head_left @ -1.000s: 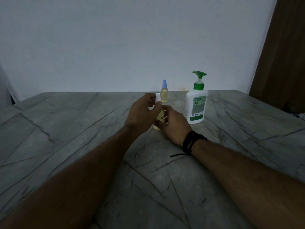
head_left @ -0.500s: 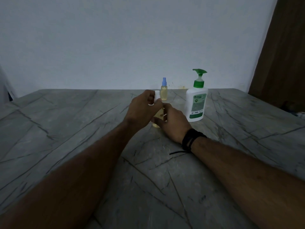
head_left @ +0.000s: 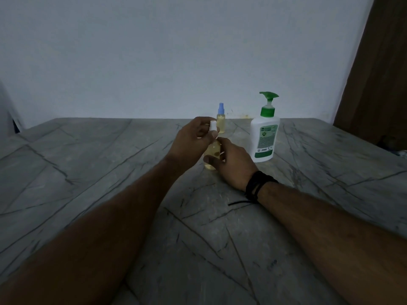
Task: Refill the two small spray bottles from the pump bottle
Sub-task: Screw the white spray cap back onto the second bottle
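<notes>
Left hand [head_left: 191, 139]: fingers curled, thumb and fingertips pinching the white spray cap [head_left: 213, 126] on the near spray bottle [head_left: 211, 155]. Right hand [head_left: 231, 160]: wrapped round the lower body of that same bottle, thumb across its front, steadying it upright on the grey marbled worktop [head_left: 132, 194], or just above it; contact at the base hidden. Yellowish liquid showing through the bottle wall, level hard to read behind the fingers.

Step in hand, by the look of it: working the cap at the neck, either unscrewing to open for filling or screwing back on after; impossible to tell which from this view alone. Next move calls for a firm hold low on the body, a twist at the cap, and care against tipping so narrow a bottle.

Just behind: second spray bottle [head_left: 221, 122], blue-capped, closed, also holding yellowish liquid. To the right, near but apart: white pump bottle [head_left: 264, 137] with green pump head, upright, untouched. Black bands [head_left: 256, 186] on the right wrist, a loose strand trailing onto the worktop.
</notes>
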`<state>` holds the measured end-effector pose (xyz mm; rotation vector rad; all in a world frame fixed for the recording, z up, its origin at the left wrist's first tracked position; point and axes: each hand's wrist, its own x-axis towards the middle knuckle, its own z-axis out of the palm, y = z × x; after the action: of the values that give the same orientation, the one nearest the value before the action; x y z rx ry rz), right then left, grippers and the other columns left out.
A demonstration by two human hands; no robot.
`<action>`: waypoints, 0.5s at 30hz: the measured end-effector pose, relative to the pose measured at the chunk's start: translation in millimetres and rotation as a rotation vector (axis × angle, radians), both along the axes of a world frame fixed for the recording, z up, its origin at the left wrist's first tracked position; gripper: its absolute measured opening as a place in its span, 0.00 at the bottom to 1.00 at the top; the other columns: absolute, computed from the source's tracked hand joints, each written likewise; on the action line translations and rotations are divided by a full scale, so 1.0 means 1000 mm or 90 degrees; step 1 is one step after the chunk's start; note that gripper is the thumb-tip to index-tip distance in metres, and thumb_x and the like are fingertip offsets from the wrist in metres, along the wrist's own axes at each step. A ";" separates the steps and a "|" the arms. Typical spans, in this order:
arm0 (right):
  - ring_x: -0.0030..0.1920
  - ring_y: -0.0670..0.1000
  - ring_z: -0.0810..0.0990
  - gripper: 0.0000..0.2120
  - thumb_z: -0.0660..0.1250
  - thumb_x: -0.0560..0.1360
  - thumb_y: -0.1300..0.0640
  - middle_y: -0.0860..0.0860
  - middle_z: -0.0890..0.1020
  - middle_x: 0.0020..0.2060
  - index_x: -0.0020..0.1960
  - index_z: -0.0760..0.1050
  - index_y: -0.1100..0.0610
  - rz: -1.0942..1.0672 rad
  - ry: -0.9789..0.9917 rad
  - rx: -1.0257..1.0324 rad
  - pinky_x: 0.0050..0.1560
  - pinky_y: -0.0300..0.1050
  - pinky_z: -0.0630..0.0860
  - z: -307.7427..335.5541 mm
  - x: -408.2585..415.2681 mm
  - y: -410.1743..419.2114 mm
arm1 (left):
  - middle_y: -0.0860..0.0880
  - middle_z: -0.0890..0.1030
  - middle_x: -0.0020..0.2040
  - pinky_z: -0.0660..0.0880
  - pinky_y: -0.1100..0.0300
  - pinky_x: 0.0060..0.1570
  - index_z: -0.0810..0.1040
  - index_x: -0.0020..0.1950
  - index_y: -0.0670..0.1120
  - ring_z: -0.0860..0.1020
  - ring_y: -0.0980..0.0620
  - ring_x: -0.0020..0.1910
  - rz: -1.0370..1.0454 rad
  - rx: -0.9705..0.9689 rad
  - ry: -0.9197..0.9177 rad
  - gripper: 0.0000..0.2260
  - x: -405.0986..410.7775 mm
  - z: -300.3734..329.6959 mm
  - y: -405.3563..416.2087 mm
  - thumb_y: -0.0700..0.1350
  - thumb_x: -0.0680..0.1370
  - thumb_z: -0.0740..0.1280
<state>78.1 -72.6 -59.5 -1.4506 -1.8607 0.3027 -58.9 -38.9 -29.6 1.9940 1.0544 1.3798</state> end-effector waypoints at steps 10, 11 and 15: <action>0.59 0.56 0.79 0.27 0.67 0.77 0.42 0.53 0.80 0.62 0.71 0.66 0.54 -0.018 -0.019 -0.011 0.60 0.54 0.75 0.000 -0.001 0.002 | 0.54 0.80 0.45 0.74 0.72 0.37 0.75 0.54 0.47 0.78 0.65 0.38 0.041 0.006 -0.010 0.15 0.003 0.000 0.002 0.48 0.71 0.76; 0.59 0.56 0.79 0.27 0.67 0.77 0.43 0.53 0.80 0.62 0.71 0.66 0.54 -0.016 -0.018 -0.009 0.60 0.54 0.75 0.000 -0.001 0.002 | 0.54 0.81 0.45 0.74 0.72 0.39 0.76 0.56 0.47 0.78 0.65 0.39 0.043 0.005 0.000 0.15 0.002 0.001 0.002 0.48 0.72 0.75; 0.59 0.55 0.79 0.27 0.67 0.78 0.44 0.53 0.80 0.62 0.72 0.66 0.54 -0.008 -0.016 -0.004 0.60 0.54 0.75 0.002 -0.001 0.000 | 0.51 0.83 0.52 0.78 0.58 0.54 0.77 0.62 0.44 0.80 0.58 0.50 0.028 0.005 0.046 0.15 0.001 0.001 0.003 0.48 0.77 0.69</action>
<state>77.2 -73.0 -58.0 -1.4755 -1.8720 0.2855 -58.3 -36.2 -28.4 2.0521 1.1324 1.3456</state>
